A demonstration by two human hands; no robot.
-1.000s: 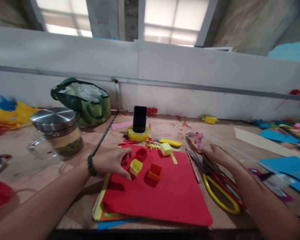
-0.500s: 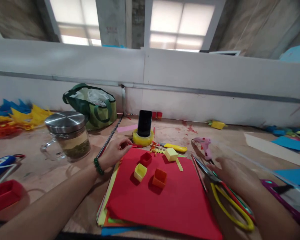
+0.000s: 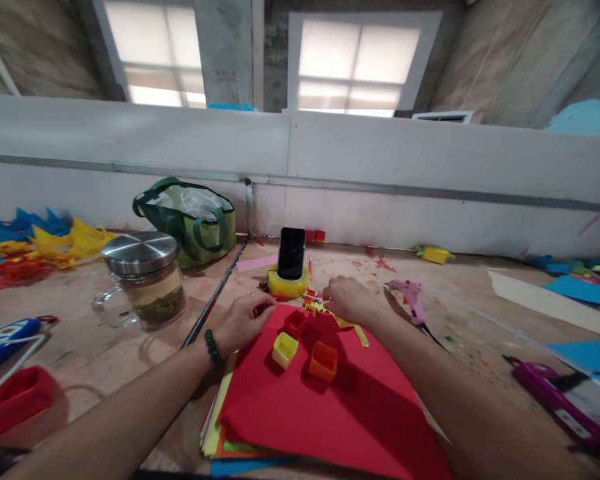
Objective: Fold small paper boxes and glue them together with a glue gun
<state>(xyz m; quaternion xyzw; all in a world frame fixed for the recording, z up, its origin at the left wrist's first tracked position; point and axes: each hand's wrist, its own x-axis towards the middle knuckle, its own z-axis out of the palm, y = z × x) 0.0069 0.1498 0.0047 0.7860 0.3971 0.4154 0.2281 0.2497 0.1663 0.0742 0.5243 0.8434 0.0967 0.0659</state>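
My left hand (image 3: 245, 320), with a green bead bracelet (image 3: 213, 347) at the wrist, rests at the upper left corner of a stack topped with red paper (image 3: 300, 413). Its fingers are curled; whatever they pinch is hidden. My right hand (image 3: 350, 300) lies across the stack's far edge, fingers bent down by a yellow zigzag paper scrap (image 3: 316, 307) and a thin stick. Its fingertips are not clear. A yellow strip (image 3: 362, 336) shows below this hand. On the red sheet stand a dark red paper box (image 3: 295, 323), a yellow box (image 3: 285, 351) and an orange box (image 3: 323, 362).
A phone (image 3: 291, 253) leans upright in a yellow tape roll (image 3: 289, 285). Left are a glass tea mug (image 3: 153, 287) and green bag (image 3: 207, 233). A pink glue gun (image 3: 411, 297) and a purple tool (image 3: 555, 397) lie right. Blue paper (image 3: 593, 357) is farther right.
My right hand has moved left and forward from beside the scissors to the stack's far edge. The scissors, yellow cutter and pale yellow cube no longer show. My left hand stays near the corner.
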